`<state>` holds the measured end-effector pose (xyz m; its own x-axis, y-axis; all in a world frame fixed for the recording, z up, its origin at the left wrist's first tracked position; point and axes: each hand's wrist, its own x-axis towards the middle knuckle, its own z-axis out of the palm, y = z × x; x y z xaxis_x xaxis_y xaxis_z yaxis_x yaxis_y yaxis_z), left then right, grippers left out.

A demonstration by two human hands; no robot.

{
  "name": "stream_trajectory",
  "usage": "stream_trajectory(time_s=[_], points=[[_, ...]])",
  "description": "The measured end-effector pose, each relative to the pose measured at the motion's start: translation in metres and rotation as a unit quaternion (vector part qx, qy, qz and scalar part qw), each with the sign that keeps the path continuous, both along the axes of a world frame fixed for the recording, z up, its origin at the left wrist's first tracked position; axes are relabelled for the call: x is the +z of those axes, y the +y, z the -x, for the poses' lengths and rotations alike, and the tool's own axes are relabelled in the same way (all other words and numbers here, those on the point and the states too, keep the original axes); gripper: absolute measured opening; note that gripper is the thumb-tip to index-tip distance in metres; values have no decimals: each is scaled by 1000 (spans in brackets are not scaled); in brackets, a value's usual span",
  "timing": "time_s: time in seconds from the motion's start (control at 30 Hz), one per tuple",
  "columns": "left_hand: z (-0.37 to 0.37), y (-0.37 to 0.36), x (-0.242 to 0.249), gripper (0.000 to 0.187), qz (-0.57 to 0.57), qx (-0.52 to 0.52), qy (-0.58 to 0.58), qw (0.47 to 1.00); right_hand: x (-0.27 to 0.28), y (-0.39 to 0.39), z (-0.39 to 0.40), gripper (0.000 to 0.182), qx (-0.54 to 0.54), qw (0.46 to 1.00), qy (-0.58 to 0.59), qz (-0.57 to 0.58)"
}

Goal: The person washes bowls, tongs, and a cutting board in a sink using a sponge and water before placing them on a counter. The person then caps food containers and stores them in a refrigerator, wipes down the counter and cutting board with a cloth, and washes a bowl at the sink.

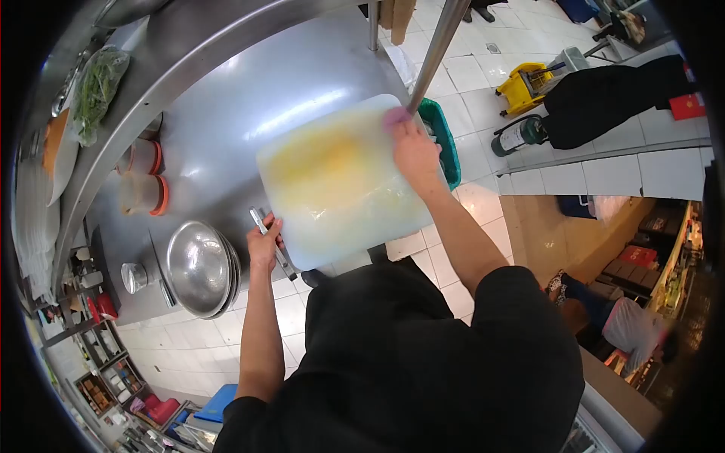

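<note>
A large, pale cutting board [332, 219], stained yellow across its upper part, lies at the edge of the steel counter. At its far right corner my right hand [415, 155] is closed on a pink cloth [396, 116], pressed against the board. Beside the board's left edge, my left hand [264, 243] has its fingers curled round a slim tool [257, 217] with a silver-white end and a dark tip; its middle is hidden by the fingers.
Stacked metal bowls [198, 268] stand left of my left hand, with a long knife [161, 275] alongside. Orange-rimmed tubs [142, 195] sit under the metal shelf [124, 140]. A green bin [445, 143] and a steel post [438, 53] border the counter's right side.
</note>
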<state>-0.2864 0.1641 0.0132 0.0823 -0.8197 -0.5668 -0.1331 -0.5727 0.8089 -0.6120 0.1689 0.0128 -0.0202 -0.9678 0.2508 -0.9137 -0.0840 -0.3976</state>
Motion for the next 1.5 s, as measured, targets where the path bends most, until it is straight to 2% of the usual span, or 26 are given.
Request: stream_trajectory(time_s=[0.1,0.17,0.2,0.27,0.33,0.37,0.4,0.43,0.47,0.53,0.57,0.63,0.67,0.7,0.77,0.83,0.9,0.93,0.97,1.03,1.1,1.17,1.3,1.37,1.4,1.5], points=[[-8,-11,1,40,-20,-49,-49,997,-2,5,-32,33,-169,963,193,-79],[-12,-23,7,34,-18,-76,-85,993,-2,38,-124,21,-31,989,136,50],[-6,-31,22,31,-15,-115,-152,982,-3,46,-124,21,-38,989,133,47],[3,-40,24,26,18,-160,-259,952,-3,63,-111,16,105,992,12,62],[10,-39,29,25,16,-167,-267,949,6,71,-22,13,33,997,73,24],[9,-40,31,25,17,-164,-282,945,21,71,25,20,0,999,-53,-10],[-1,-43,16,25,14,-167,-265,949,20,72,68,25,-65,987,117,-91],[-4,-40,15,25,13,-164,-267,950,9,71,63,25,-62,987,115,-90],[-2,-39,16,26,22,-162,-273,948,-10,70,59,27,-108,978,174,44],[1,-40,17,27,35,-156,-278,947,3,78,1,33,-128,979,107,-116],[1,-42,16,28,38,-168,-293,940,-13,82,-57,34,-79,985,144,-50],[0,-46,19,29,38,-184,-311,932,-37,97,-166,33,55,990,103,-77],[0,-47,21,30,45,-201,-335,920,10,95,-177,30,203,943,40,-262],[2,-48,21,30,53,-217,-355,908,11,102,-171,30,201,942,40,-265],[0,-57,14,30,62,-236,-364,899,12,106,-148,28,188,973,-29,-129],[-4,-53,11,30,60,-246,-377,891,8,116,-76,36,140,968,21,-209],[-1,-51,16,30,75,-244,-384,887,-4,134,23,35,84,992,73,-53],[-1,-51,14,30,77,-240,-381,890,5,138,68,28,32,982,178,-43],[-2,-51,11,30,93,-263,-371,886,9,138,108,23,-41,973,207,-95],[0,-48,20,31,117,-272,-361,884,18,142,177,16,-142,962,175,-152],[18,-34,48,33,165,-276,-422,848,59,139,207,18,-181,974,120,-65],[33,-38,53,38,166,-258,-412,858,96,130,205,18,-200,969,-143,-26],[97,-42,98,62,81,-239,-189,949,164,99,174,21,-165,965,-196,-52],[116,-44,102,68,86,-216,-140,963,173,80,153,28,-141,904,-379,-138],[121,-44,104,69,79,-223,-154,959,159,70,149,41,-65,897,-413,-146],[104,-53,72,64,137,-248,-210,936,76,31,133,56,-8,949,-258,-180]])
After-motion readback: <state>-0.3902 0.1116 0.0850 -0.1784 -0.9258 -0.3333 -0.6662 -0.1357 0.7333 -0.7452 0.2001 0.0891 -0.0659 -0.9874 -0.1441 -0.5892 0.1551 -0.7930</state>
